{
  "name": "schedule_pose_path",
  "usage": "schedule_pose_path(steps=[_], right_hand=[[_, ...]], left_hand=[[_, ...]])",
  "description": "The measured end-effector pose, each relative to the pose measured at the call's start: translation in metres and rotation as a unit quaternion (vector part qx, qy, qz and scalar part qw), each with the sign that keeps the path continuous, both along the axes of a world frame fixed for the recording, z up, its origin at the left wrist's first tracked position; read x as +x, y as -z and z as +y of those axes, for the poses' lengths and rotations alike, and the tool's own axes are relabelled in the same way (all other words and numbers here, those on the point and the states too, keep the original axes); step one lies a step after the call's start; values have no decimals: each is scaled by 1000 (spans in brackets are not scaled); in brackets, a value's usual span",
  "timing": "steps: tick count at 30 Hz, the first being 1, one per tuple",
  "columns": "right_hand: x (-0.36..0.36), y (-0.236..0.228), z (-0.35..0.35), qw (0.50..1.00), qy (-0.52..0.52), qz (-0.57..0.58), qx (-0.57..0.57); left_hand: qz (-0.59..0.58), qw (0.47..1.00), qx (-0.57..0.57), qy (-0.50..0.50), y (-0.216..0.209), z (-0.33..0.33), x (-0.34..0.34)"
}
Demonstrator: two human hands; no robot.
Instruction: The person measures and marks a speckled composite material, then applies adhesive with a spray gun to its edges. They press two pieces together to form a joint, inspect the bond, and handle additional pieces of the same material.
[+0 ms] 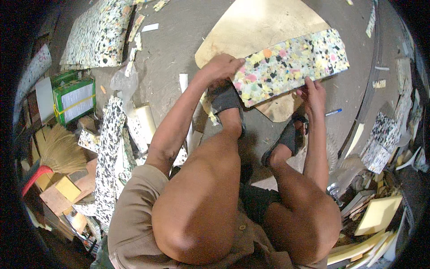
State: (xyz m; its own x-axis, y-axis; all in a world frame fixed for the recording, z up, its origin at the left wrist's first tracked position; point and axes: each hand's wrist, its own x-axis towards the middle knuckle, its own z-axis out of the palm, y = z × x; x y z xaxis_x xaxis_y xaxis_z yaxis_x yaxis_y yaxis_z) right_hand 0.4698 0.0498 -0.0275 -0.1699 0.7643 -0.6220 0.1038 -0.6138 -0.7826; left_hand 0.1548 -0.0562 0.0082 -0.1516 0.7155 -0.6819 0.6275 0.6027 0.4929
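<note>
A flat rectangular slab of speckled multicoloured foam [291, 67] is held up at a slant between my two hands. My left hand [222, 68] grips its left end, the thumb and fingers closed at the corner. At the lower edge, right of the middle, my right hand [313, 92] pinches the slab with fingertips partly behind it. Beneath and beyond the slab lies a pale tan board [264, 22] with rounded corners, on the floor. The slab covers part of that board.
A thick speckled foam block [96, 33] lies far left. Nearer are a green box [74, 101], a straw broom [60, 150] and foam offcuts [107, 161]. A blue pen [333, 112] lies right of my right hand. Yellow foam pieces [378, 215] pile up at near right.
</note>
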Motion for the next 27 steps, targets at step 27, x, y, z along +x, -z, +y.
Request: schedule_pose_path(steps=[27], right_hand=[[98, -15, 124, 933, -83, -312, 160]], left_hand=[[-57, 947, 154, -276, 6, 43, -14]])
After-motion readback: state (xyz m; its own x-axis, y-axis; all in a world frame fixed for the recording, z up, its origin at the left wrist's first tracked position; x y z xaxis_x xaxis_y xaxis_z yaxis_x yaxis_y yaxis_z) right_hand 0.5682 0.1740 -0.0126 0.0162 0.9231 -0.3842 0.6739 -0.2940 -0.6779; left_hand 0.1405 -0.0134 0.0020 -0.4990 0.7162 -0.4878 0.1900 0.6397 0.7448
